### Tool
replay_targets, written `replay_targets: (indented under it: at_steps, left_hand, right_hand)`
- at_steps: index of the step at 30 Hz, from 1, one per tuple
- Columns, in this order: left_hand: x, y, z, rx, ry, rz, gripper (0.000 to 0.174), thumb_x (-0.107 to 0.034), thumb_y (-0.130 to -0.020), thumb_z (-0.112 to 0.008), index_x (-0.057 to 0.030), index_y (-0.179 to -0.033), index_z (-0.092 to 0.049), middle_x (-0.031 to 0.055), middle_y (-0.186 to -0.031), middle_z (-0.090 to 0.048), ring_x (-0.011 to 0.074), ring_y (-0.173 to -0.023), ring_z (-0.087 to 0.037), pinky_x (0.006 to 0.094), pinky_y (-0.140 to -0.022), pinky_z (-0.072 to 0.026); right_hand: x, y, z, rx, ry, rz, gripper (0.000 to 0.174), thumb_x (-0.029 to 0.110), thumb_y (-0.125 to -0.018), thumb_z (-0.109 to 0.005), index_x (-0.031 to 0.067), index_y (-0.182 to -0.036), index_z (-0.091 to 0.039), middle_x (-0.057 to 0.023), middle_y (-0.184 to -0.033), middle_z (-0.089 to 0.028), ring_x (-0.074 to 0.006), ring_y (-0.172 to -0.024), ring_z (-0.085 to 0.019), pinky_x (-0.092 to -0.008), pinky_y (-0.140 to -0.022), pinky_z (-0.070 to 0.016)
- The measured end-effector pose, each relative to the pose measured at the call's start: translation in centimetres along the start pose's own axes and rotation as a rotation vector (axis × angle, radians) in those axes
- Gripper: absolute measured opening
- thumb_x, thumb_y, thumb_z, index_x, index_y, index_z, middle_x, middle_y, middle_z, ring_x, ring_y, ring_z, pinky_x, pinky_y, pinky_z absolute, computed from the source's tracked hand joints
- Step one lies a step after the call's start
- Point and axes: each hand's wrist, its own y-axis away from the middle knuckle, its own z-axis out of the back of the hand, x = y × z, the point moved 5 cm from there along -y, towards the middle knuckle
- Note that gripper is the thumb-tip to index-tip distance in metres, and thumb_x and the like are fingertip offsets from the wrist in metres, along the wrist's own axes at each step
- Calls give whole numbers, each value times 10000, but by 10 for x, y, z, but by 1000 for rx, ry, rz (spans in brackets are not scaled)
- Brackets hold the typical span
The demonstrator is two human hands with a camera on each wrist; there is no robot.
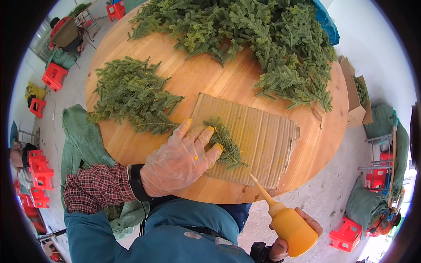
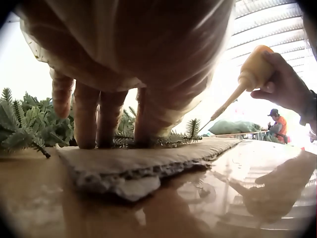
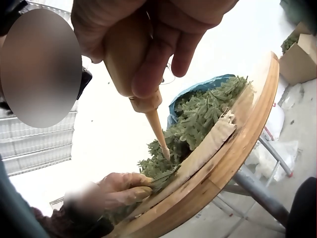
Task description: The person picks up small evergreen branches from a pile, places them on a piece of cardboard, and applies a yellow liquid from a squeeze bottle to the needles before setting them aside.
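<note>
My gloved left hand [image 1: 180, 160] lies over a small fir sprig [image 1: 229, 147], its spread, fairly straight fingers pressing the sprig onto a sheet of corrugated cardboard [image 1: 263, 144]. Yellow stains mark the glove's fingertips. In the left wrist view, the fingers [image 2: 86, 119] point down to the cardboard. My bare right hand [image 3: 168, 37] grips a yellow squeeze bottle [image 1: 294, 230] with a long tapered nozzle [image 1: 262, 190]. The bottle is tilted, and its nozzle tip is close to the sprig's stem end in the head view.
A small heap of fir sprigs [image 1: 131, 90] lies left on the round wooden table [image 1: 188, 74]. A larger fir pile [image 1: 263, 39] spreads from a blue bag [image 1: 326, 22] at the back. Red stools [image 1: 55, 76] and a cardboard box [image 1: 357, 96] stand around the table.
</note>
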Motion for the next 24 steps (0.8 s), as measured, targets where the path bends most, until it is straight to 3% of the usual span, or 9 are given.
replay_targets:
  at_steps: [4,7,10,14,18,20,24]
  left_hand:
    - [2,-9,5,-36,-57,-32,255,-198,-875,-571,-88,-1091,-651,158,-1042,-639,282,-1065,-628,492,-1053,-422]
    - [1,-13,4,-14,-80,-57,236,-191,-870,-583,-93,-1072,-656,123,-1013,-626,264,-1031,-624,478,-1051,-425]
    - [1,-15,-5,55,-82,-65,247,-182,-873,-594,-89,-1091,-665,103,-1041,-607,264,-1026,-607,468,-1073,-410]
    - [9,-10,8,-85,-79,-60,261,-148,-838,-634,-70,-1087,-649,88,-993,-591,256,-1021,-602,470,-1051,-429]
    - [44,6,70,-276,-137,103,307,-114,-797,-678,-92,-1102,-647,79,-987,-594,277,-1022,-592,484,-1046,-428]
    - [67,16,106,-342,-435,287,249,-134,-862,-633,-115,-1109,-615,58,-935,-566,245,-926,-594,443,-1009,-441]
    - [113,43,101,-355,-483,480,209,-147,-867,-627,-116,-1074,-636,87,-937,-579,273,-932,-599,465,-961,-444]
  right_hand:
    - [1,-4,9,-2,-36,2,872,628,-777,-771,31,-1258,-357,-320,-1166,-605,-379,-1038,-662,-477,-912,-546]
    - [-8,-6,15,-21,11,44,931,671,-835,-669,-28,-1372,-368,-245,-1154,-608,-283,-802,-656,-348,-592,-539]
    - [-9,-9,18,-68,0,35,956,693,-825,-663,-44,-1360,-372,-249,-1115,-622,-280,-787,-661,-336,-580,-535]
    - [-11,-15,20,-92,-53,39,954,680,-830,-665,-58,-1361,-375,-241,-1085,-641,-279,-804,-667,-324,-576,-533]
    - [-23,-20,22,-58,-104,62,913,646,-852,-657,-55,-1367,-379,-233,-1104,-641,-283,-828,-664,-322,-585,-531]
    - [-27,-23,17,-38,-123,69,897,634,-860,-652,-52,-1369,-380,-231,-1116,-639,-285,-834,-662,-323,-589,-530]
    - [-28,-25,10,-48,-111,61,853,612,-880,-632,-39,-1371,-383,-228,-1149,-623,-292,-842,-653,-322,-602,-526]
